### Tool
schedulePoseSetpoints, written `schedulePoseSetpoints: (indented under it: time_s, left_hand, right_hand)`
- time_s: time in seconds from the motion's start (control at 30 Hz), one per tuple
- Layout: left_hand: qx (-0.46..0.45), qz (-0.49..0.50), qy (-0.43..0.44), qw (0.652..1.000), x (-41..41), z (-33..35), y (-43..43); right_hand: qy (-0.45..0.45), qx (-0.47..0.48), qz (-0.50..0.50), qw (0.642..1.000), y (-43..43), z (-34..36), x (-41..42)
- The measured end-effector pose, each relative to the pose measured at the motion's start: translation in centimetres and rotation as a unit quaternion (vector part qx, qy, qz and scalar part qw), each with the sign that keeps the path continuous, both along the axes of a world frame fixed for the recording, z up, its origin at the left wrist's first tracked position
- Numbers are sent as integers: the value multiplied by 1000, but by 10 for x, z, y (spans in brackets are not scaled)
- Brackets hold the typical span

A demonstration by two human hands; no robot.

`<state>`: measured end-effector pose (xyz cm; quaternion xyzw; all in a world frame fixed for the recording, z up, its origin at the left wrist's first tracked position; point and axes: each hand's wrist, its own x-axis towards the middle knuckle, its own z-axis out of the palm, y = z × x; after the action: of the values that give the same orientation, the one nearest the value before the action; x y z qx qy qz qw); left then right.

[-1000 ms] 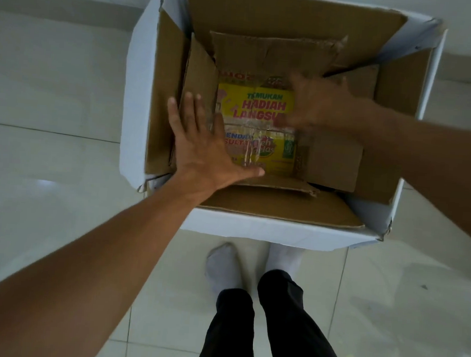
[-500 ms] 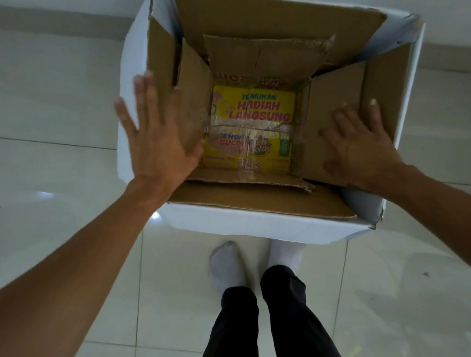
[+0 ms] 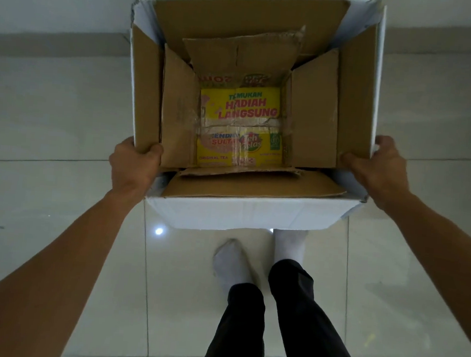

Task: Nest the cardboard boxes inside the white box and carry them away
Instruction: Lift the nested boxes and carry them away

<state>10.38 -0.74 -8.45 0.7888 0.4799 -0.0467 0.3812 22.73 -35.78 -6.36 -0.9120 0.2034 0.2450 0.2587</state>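
Note:
The white box (image 3: 243, 212) is open at the top, brown inside, and held up in front of me. A smaller cardboard box (image 3: 312, 119) sits nested in it with its flaps standing up. A yellow printed box (image 3: 241, 125) with red lettering lies at the bottom of that one. My left hand (image 3: 133, 167) grips the white box's left wall near the front corner, thumb over the rim. At the right wall my right hand (image 3: 379, 167) holds the same way.
Glossy pale floor tiles (image 3: 56, 220) spread all around. A grey skirting strip and white wall (image 3: 56, 43) run behind the box. My feet in white socks (image 3: 233, 265) and dark trousers stand just under the box's front edge.
Both hands left the inside of the boxes, moved outward to the white box's side walls and closed on them. The box now appears larger and nearer in view.

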Motion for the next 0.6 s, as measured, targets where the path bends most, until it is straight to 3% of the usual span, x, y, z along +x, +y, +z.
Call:
schedulePoseSetpoints:
  time_s: [0.3,0.6]
  left_hand:
    - [32,-1,-37,999,-9,8,-18]
    - [31,-12,-58,998,-43,34,-108]
  right_hand:
    - [-55,-12,38,998,-17,-13,-13]
    - [-79,14,43,996,-115,-1,-58]
